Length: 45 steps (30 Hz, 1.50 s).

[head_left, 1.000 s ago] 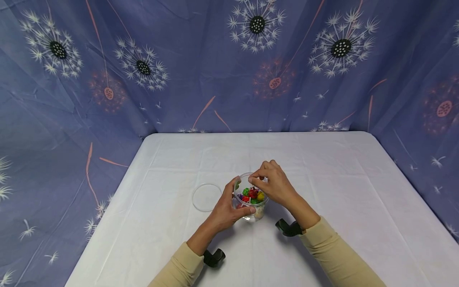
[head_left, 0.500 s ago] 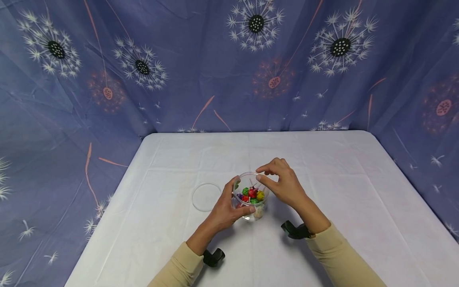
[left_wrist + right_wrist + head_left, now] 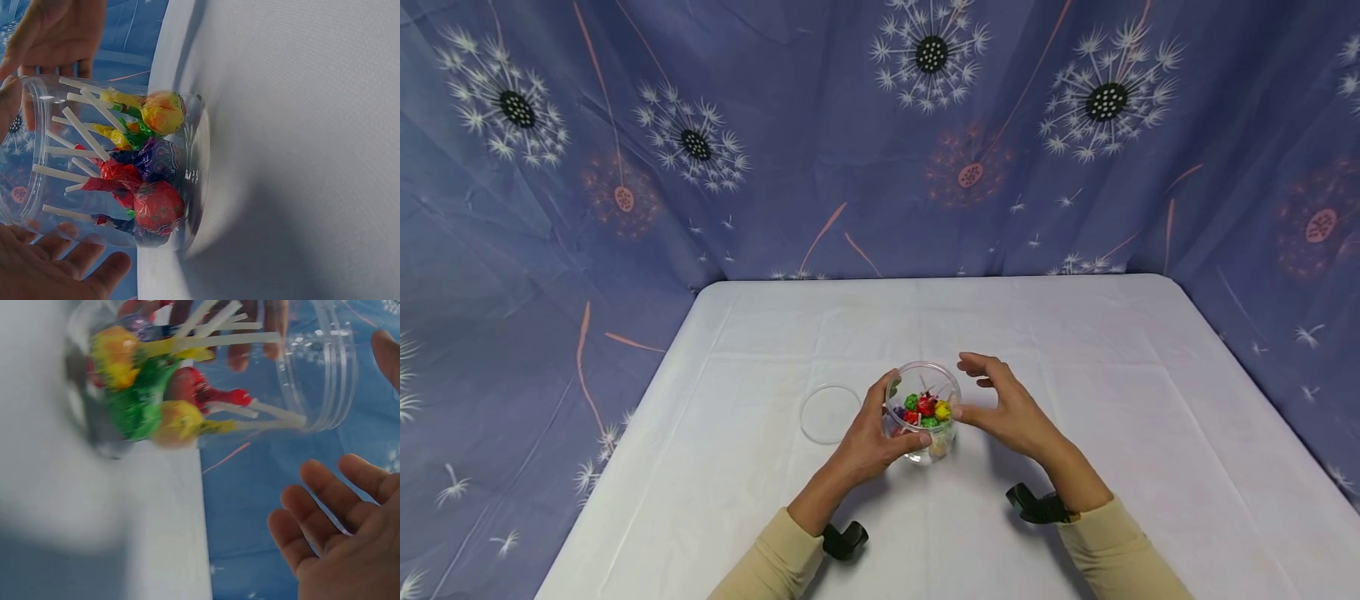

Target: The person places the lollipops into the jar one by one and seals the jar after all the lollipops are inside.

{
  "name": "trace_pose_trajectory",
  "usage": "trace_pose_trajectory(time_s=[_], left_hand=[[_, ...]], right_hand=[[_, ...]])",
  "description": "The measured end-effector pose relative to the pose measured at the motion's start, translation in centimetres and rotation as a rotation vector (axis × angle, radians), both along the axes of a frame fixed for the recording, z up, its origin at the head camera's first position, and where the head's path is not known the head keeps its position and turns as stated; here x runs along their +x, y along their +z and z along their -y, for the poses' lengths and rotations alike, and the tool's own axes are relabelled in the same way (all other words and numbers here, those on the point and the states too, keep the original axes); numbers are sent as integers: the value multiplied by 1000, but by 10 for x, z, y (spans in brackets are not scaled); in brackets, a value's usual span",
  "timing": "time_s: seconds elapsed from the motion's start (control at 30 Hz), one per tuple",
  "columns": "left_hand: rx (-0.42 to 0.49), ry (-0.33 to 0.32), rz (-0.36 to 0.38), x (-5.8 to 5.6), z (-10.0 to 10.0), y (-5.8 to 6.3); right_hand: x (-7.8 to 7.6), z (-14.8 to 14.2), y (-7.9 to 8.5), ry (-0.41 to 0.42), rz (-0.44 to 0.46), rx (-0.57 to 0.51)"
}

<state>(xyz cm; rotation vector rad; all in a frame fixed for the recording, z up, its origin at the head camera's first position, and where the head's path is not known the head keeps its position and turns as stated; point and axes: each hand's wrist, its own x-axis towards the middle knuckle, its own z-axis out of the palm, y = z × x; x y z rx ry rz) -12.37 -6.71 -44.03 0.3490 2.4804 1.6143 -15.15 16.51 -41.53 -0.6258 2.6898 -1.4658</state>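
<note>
In the head view, my left hand (image 3: 867,446) grips a clear plastic jar (image 3: 920,457) around its side, thumb in front. The jar stands without its lid on the white table. Inside it lie several wrapped lollipops (image 3: 159,206), red, green, yellow and purple, their white sticks pointing towards the mouth in the left wrist view. My right hand (image 3: 1011,417) is just right of the jar, fingers loosely bent and apart, holding nothing. Its thumb is close to the rim; whether it touches I cannot tell. In the right wrist view the right fingers (image 3: 315,512) spread beside the jar.
A clear round lid (image 3: 831,414) lies flat on the table just left of the jar. The table (image 3: 760,333) has a white cloth, and a blue dandelion-patterned curtain (image 3: 820,167) hangs behind and along both sides.
My right hand has moved away from over the jar's mouth, to the right and slightly down, and its fingers have spread apart. My left hand keeps its grip on the jar.
</note>
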Motion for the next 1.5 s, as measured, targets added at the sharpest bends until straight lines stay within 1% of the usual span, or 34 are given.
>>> trace_pose_trajectory(time_s=[0.13,0.17,0.2,0.3,0.37,0.43,0.67,0.9,1.07,1.23,1.33,1.43,1.5], left_hand=[[7,-1,1,-1,1,-2],[11,-2,8,0,1,1],[16,-5,12,2,0,6],[28,-11,7,1,1,5],[28,-16,0,1,1,4],[27,-19,-20,-2,2,-5],[35,-42,-40,-2,2,-3],[31,-44,-34,-2,2,-3],[16,-58,-41,-2,5,-3],[-11,-61,-57,-2,12,-1],[-49,-40,-71,-4,20,0],[-115,-4,-82,-5,30,3],[-186,21,-97,-6,38,4]], right_hand=[[3,-1,-12,30,63,4],[3,0,-14,39,73,7],[4,0,-17,47,83,9],[5,3,-25,70,102,8],[5,5,-28,79,111,6],[4,7,-31,86,113,6],[3,11,-36,95,139,4],[1,17,-39,111,109,-29],[-1,19,-41,119,97,-54],[-2,20,-43,130,88,-73],[-2,21,-43,129,90,-73],[-2,21,-42,119,100,-67],[-1,21,-42,119,99,-64]])
